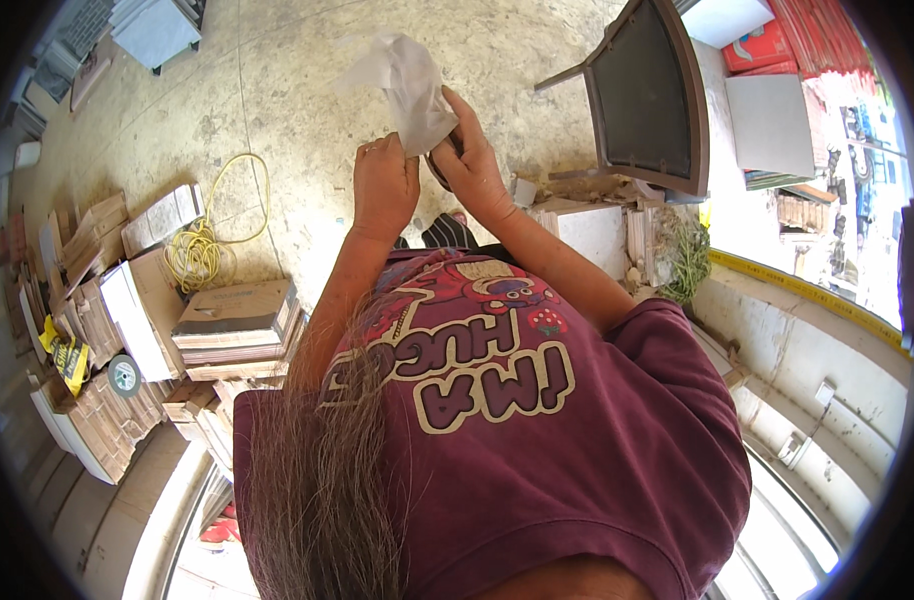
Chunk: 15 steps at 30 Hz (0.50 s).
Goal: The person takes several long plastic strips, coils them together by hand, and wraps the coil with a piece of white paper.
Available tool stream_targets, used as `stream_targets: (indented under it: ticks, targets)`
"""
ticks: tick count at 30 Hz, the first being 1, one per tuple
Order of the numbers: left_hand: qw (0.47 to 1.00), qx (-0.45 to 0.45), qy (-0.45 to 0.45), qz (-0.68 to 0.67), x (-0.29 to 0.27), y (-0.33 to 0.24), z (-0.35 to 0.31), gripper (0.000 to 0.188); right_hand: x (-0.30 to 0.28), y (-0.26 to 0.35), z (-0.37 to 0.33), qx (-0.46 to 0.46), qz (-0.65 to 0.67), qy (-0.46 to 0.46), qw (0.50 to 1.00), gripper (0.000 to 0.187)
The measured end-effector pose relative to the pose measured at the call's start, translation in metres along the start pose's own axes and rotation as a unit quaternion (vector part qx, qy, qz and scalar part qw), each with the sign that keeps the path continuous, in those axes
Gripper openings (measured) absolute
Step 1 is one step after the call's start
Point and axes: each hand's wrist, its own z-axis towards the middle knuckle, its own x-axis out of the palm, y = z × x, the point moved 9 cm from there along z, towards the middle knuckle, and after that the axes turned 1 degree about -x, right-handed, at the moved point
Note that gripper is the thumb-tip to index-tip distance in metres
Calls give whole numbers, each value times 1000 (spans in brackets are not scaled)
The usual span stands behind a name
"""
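Observation:
A thin, whitish, see-through plastic bag (405,85) is held up in front of me, its crumpled upper part standing above my hands. My left hand (386,182) is closed, its fingers curled at the bag's lower left edge. From the other side, my right hand (473,172) grips the bag, with one finger stretched up along it. A dark, curved edge of something shows against the right palm; what it is I cannot make out. Both hands are close together.
A dark-backed chair (649,100) stands at the right. Left lie a coiled yellow hose or cable (195,258), stacked cardboard boxes (239,312) and a small wheel (125,376). A white block (589,232) and green plants (685,262) are at my right. Concrete floor (307,60) stretches ahead.

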Motion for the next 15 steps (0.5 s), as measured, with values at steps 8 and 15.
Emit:
stream_targets:
  ticks: [8, 15]
  targets:
    - [998, 43, 22, 31, 1, -10, -4, 10, -10, 4, 2, -12, -33, -24, 999, 52]
    - [954, -99, 184, -214, 12, 18, -5, 43, -10, 6, 4, -64, -84, -22, 994, 48]
